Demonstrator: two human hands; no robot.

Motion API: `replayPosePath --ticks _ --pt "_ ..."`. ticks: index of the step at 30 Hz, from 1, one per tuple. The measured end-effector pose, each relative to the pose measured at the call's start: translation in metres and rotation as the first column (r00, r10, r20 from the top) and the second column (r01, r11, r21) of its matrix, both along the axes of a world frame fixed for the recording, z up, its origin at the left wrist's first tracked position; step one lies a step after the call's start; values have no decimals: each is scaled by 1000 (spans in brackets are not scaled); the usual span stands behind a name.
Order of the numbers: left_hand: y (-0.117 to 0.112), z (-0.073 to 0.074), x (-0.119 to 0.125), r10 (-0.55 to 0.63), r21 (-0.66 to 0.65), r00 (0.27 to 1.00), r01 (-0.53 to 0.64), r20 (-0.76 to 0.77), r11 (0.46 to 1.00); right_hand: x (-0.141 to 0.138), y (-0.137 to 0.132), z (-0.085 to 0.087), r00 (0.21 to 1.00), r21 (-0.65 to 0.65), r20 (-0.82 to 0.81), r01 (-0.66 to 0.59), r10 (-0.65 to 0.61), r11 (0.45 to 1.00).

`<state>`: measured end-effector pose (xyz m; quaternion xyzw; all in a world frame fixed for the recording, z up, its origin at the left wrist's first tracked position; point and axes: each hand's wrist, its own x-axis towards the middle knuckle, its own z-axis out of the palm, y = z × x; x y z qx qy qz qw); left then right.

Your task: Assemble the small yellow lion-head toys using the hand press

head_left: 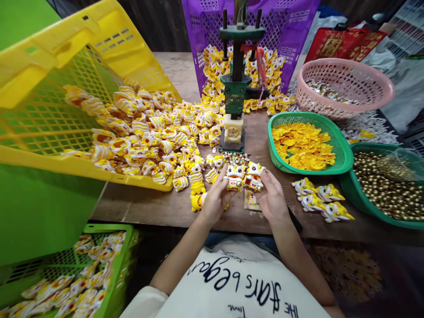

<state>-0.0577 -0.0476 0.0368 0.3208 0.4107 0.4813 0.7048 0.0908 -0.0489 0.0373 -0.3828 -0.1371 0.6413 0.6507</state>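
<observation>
My left hand [215, 196] is closed on a yellow and white lion-dance figurine [235, 177], its face toward me. In my right hand [273, 196] is a second lion-dance figurine [254, 176], held close beside the first. Below them a small block [251, 201] with a yellow piece on it lies on the table. Left of my left hand, yellow body pieces [196, 183] and striped pieces lie loose. A green hand press [236, 88] stands just beyond my hands, with small red, white and gold parts [235, 158] at its base.
A tipped yellow crate [132, 179] spills striped pieces at left. A purple crate [198, 26] stands behind. At right are a green basket [274, 154] of yellow parts, a pink basket [344, 106], a basin of gold beads [380, 185] and several lion heads [319, 198].
</observation>
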Motion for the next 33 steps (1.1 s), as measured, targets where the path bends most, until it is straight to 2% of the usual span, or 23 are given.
replayPosePath --ticks 8,15,22,26,29,33 --pt "4 1 1 7 -87 991 4 133 996 0 0 -3 999 -41 31 -20 22 999" --pt "4 0 -2 -45 -20 997 47 65 999 -2 -3 -8 999 -72 0 -36 36 997" --pt "4 -1 -3 -36 -10 997 37 67 999 0 -6 -11 999 -76 -20 -43 42 996" --pt "3 -2 -6 3 -20 1000 -3 6 1000 2 -8 -11 999 -83 -15 -32 31 996" --pt "1 -1 -8 -19 -33 1000 18 -22 999 3 -9 -11 1000 -70 -16 -25 24 997" --pt "-4 1 -9 -41 37 999 41 -22 998 6 -18 -10 999 -63 23 -32 33 998"
